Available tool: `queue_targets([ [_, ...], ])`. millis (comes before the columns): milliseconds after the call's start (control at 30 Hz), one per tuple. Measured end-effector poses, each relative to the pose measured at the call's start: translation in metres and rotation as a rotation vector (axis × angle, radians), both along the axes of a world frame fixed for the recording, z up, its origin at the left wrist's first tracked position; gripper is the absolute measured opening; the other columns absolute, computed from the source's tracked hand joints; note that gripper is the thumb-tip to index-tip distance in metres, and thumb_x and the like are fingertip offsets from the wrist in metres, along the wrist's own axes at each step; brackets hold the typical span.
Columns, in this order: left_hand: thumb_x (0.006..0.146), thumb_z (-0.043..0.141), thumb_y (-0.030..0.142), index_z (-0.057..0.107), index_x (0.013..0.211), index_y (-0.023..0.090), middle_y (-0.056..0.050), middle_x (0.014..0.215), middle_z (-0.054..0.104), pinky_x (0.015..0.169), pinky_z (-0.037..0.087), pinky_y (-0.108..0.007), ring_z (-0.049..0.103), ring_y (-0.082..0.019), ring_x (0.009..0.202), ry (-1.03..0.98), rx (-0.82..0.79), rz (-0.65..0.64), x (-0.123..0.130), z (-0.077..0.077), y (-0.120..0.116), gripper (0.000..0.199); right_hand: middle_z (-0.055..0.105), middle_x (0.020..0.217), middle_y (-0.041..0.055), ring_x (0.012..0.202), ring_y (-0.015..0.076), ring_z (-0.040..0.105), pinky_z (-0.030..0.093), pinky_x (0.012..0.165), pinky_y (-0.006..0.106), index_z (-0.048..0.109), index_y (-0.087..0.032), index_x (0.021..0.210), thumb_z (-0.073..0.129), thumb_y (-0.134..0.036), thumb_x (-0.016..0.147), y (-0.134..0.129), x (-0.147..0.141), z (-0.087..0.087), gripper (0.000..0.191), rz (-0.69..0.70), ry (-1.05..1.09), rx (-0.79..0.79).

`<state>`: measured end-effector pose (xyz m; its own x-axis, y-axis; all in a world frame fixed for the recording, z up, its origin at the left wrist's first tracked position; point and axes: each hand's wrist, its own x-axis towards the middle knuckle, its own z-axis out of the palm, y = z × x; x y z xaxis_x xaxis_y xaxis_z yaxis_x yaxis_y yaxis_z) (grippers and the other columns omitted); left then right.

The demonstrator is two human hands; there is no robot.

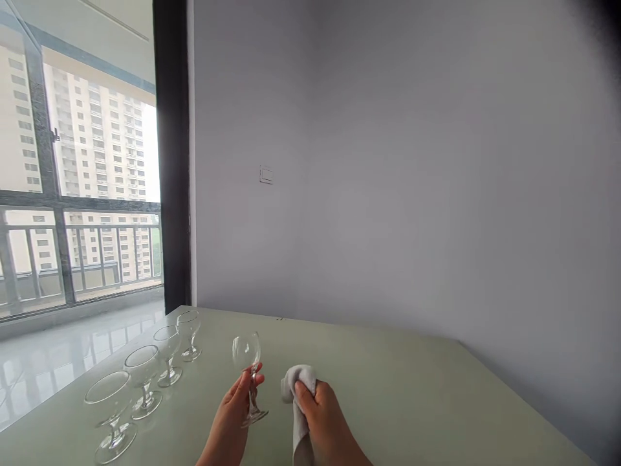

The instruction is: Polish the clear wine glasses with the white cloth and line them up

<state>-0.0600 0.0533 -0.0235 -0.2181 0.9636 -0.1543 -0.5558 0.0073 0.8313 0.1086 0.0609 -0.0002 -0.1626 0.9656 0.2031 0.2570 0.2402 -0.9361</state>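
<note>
My left hand (233, 414) grips the stem of a clear wine glass (246, 353), which I hold upright just above the pale green table (412, 388). Beside it, my right hand (323, 414) is closed on a bunched white cloth (295, 382) whose tail hangs down past my wrist. Cloth and glass are a short gap apart, not touching.
Several clear stemmed bowl glasses (143, 369) stand in a diagonal row along the table's left edge. A grey wall with a small switch plate (266, 175) rises behind the table. At left, a dark frame (169, 155), a glossy floor and a balcony window.
</note>
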Motion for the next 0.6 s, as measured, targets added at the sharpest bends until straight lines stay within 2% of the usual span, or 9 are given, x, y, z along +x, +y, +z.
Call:
queue_targets([
  [67,0.067,0.068,0.049,0.068,0.098,0.020,0.002,0.070,0.064,0.054,0.043,-0.014,0.055,-0.009,0.065,-0.055,-0.016,0.003,-0.003,0.000,0.002,0.042,0.062,0.069,0.0065,0.063,0.0196,0.054,0.041,0.060,0.030,0.060,-0.018,0.079,0.036,-0.061,0.080,-0.002,-0.011,-0.010,0.050,0.052,-0.020,0.144],
  [100,0.066,0.070,0.047,0.068,0.096,0.020,0.002,0.067,0.062,0.053,0.044,-0.015,0.054,-0.009,0.060,-0.083,-0.028,0.002,-0.003,0.001,0.002,0.041,0.066,0.081,0.0084,0.070,0.0216,0.057,0.044,0.065,0.032,0.061,-0.019,0.089,0.031,-0.067,0.079,-0.004,-0.020,-0.018,0.058,0.107,-0.067,0.267],
  [167,0.061,0.075,0.042,0.069,0.092,0.019,0.002,0.066,0.062,0.052,0.046,-0.017,0.056,-0.010,0.058,-0.119,-0.056,-0.002,-0.001,0.002,0.001,0.040,0.066,0.105,0.0092,0.080,0.0247,0.060,0.047,0.070,0.034,0.060,-0.023,0.103,0.020,-0.072,0.077,-0.006,-0.040,-0.040,0.068,0.244,-0.200,0.624],
  [233,0.057,0.079,0.034,0.070,0.087,0.018,0.002,0.068,0.063,0.051,0.047,-0.017,0.058,-0.011,0.059,-0.138,-0.092,0.005,0.002,0.004,0.000,0.036,0.065,0.111,0.0064,0.076,0.0234,0.061,0.048,0.066,0.032,0.060,-0.027,0.104,0.024,-0.063,0.083,-0.004,-0.058,-0.061,0.055,0.138,-0.321,0.867],
  [300,0.057,0.079,0.024,0.069,0.087,0.018,0.002,0.072,0.065,0.054,0.049,-0.017,0.060,-0.011,0.062,-0.173,-0.103,0.018,0.007,0.006,-0.002,0.032,0.069,0.098,0.0052,0.070,0.0219,0.060,0.048,0.062,0.031,0.060,-0.028,0.103,0.035,-0.046,0.086,-0.001,-0.066,-0.075,0.036,-0.073,-0.337,0.956],
  [367,0.058,0.077,0.016,0.068,0.086,0.018,0.002,0.078,0.065,0.058,0.051,-0.017,0.061,-0.011,0.066,-0.205,-0.099,0.029,0.011,0.007,-0.005,0.029,0.068,0.083,0.0042,0.066,0.0202,0.058,0.047,0.059,0.028,0.061,-0.026,0.095,0.042,-0.031,0.084,0.002,-0.060,-0.077,0.024,-0.160,-0.339,0.901],
  [500,0.058,0.078,0.016,0.067,0.084,0.016,0.002,0.076,0.063,0.059,0.051,-0.019,0.061,-0.011,0.066,-0.227,-0.058,-0.050,0.016,0.013,-0.012,0.028,0.060,0.081,0.0021,0.061,0.0126,0.053,0.043,0.055,0.020,0.062,-0.024,0.080,0.047,-0.024,0.080,-0.003,-0.031,-0.051,0.015,0.043,-0.285,0.674],
  [567,0.056,0.080,0.020,0.066,0.083,0.016,0.002,0.071,0.062,0.056,0.049,-0.019,0.059,-0.011,0.062,-0.266,-0.033,-0.101,0.020,0.018,-0.017,0.030,0.057,0.076,0.0007,0.058,0.0104,0.050,0.040,0.052,0.018,0.062,-0.021,0.075,0.050,-0.028,0.078,-0.008,-0.021,-0.035,0.014,0.101,-0.115,0.515],
  [600,0.056,0.080,0.021,0.065,0.082,0.017,0.003,0.069,0.060,0.056,0.048,-0.019,0.058,-0.010,0.060,-0.295,-0.010,-0.133,0.022,0.021,-0.019,0.030,0.056,0.071,-0.0005,0.056,0.0100,0.048,0.039,0.050,0.018,0.062,-0.020,0.073,0.054,-0.031,0.075,-0.010,-0.019,-0.028,0.014,0.117,0.000,0.371],
])
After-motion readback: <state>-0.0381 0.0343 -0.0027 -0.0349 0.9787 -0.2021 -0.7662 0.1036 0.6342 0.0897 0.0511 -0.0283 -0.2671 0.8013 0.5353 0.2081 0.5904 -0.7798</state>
